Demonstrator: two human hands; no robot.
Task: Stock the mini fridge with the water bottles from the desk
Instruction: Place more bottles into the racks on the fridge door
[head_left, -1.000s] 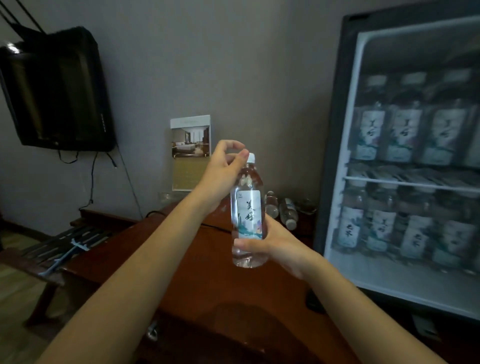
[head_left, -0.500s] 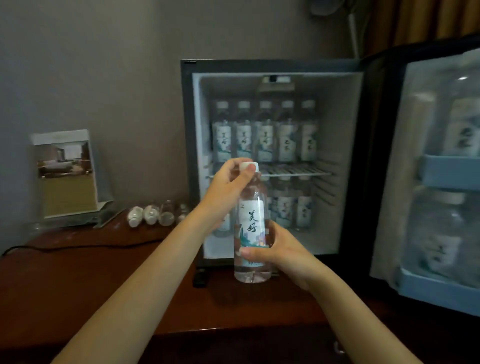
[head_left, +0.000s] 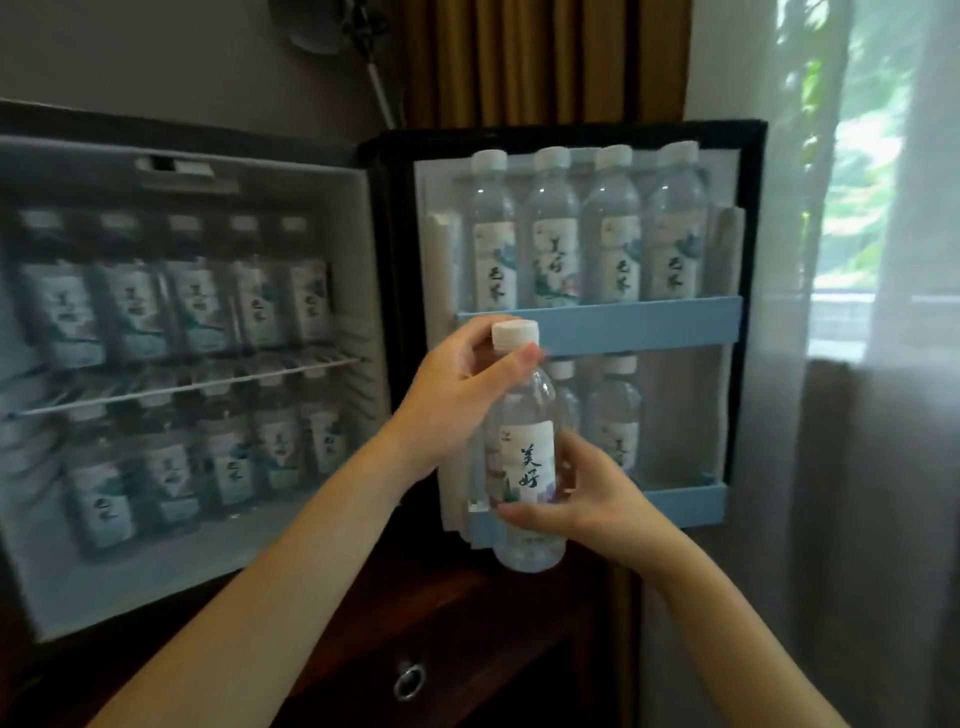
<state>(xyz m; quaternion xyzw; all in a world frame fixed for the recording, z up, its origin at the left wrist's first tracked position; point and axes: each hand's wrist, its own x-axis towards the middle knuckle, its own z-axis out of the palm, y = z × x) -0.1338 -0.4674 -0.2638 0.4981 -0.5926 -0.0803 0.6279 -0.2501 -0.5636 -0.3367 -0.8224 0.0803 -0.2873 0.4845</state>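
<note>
Daylight comes from the window (head_left: 857, 171) on my right, blown out to pale green and white behind the sheer curtain (head_left: 919, 218). It falls on the door (head_left: 748, 312), where the labels on the row of bottles (head_left: 556, 249) read fairly clearly. The bottle (head_left: 524, 467) I hold is the sharpest thing, with small glints on its shoulder. The fridge (head_left: 182, 587) interior at left is dim, bluish and smeared with blur, and its labels are unreadable. The desk (head_left: 457, 613) below lies in deep shadow. Straight lines bow towards the frame's edges.
</note>
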